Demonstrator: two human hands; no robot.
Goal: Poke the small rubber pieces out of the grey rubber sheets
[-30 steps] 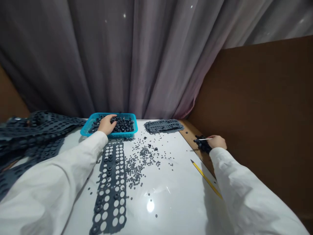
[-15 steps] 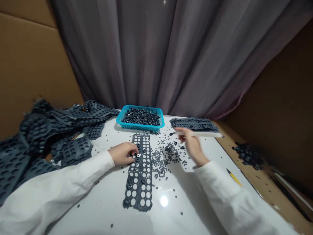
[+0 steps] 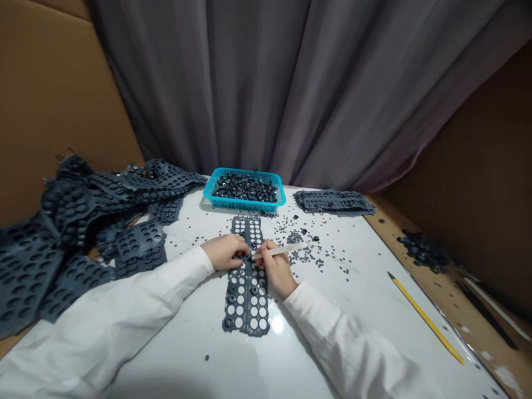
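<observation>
A dark rubber strip (image 3: 248,299) with rows of round holes lies lengthwise on the white table, a few dark rings set on it. My left hand (image 3: 228,251) rests over its left edge, fingertips pinched on something I cannot make out. From the right, my right hand (image 3: 277,268) is closed round a white pen-like tool (image 3: 291,247), its tip at the strip close to my left fingertips. Small dark discs (image 3: 305,255) are scattered right of the strip. Behind it stands a blue basket (image 3: 245,205) full of small dark rings.
Perforated dark sheets (image 3: 70,221) are heaped at the left. A stack of strips (image 3: 334,203) lies at the back right. A yellow pencil-like tool (image 3: 428,318) lies near the right table edge, with a dark pile (image 3: 423,251) on the cardboard beyond.
My right hand has come left and down from the scattered discs to the strip, bringing the white tool. My left hand stays at the strip. The view has shifted slightly.
</observation>
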